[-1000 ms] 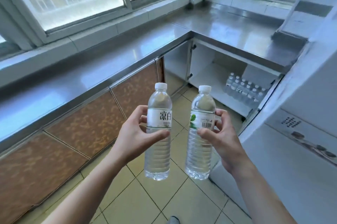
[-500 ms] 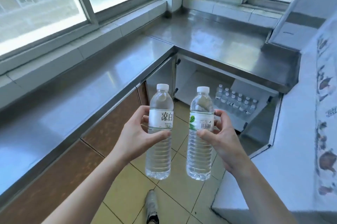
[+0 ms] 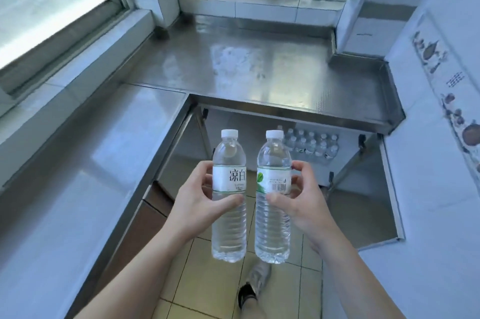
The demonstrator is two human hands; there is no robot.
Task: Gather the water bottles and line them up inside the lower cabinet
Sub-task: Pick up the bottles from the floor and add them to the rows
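My left hand [image 3: 196, 203] grips a clear water bottle with a white label and white cap [image 3: 229, 225], held upright. Beside it, my right hand [image 3: 302, 205] grips a second upright bottle with a green-leaf label [image 3: 272, 227]. The two bottles stand close together, a small gap between them. Beyond them, under the steel counter, the lower cabinet [image 3: 358, 204] is open. Several water bottles [image 3: 310, 146] stand in rows on its floor at the back.
A steel L-shaped counter [image 3: 246, 66] runs along the left and the far wall under windows. The open cabinet door [image 3: 387, 183] stands at the right, against a white tiled wall [image 3: 441, 188]. My shoe [image 3: 253, 285] is on the tiled floor below the bottles.
I have walked closer to the corner; the view has swung to face the open cabinet straight on. Both hands still hold their bottles in the same way.
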